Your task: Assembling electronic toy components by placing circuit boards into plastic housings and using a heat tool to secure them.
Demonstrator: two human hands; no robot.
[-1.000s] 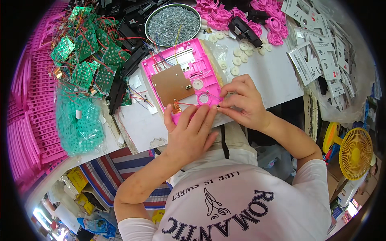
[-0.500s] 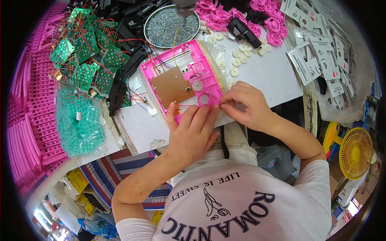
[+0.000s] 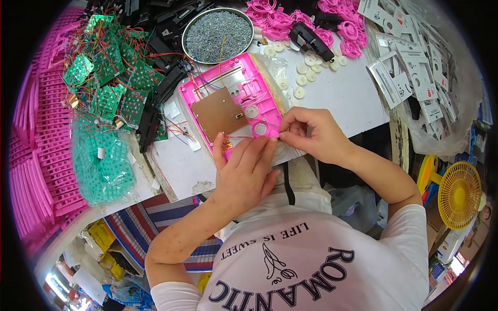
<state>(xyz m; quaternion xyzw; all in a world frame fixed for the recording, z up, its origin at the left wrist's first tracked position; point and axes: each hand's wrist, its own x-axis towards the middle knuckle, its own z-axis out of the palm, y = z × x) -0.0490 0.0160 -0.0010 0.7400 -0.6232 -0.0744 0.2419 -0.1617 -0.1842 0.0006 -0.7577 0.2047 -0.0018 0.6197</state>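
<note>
A shallow pink plastic housing point(image 3: 270, 103) lies open-side up in front of me, with a brown circuit board point(image 3: 219, 115) seated in it and thin wires running from the board. Beside the board are a pale disc point(image 3: 251, 111) and a round pink ring point(image 3: 260, 128). My left hand point(image 3: 243, 168) rests along the housing's near edge with fingers stretched out, its tips by a red wire and the copper-coloured strands. At the near right corner, my right hand point(image 3: 314, 136) pinches a tiny black part point(image 3: 278, 138) between thumb and forefinger; its exact kind is too small to tell.
A round metal bowl of screws point(image 3: 218, 36) stands behind the housing. Green circuit boards point(image 3: 109, 57) with wires pile up at left, above a bag of teal parts point(image 3: 104, 166). White discs point(image 3: 301, 80), pink rings point(image 3: 275, 23) and white panels point(image 3: 420, 72) lie at right.
The view has shifted slightly. My right fingers are curled a little more at the housing's corner; the left hand stays at the near edge.
</note>
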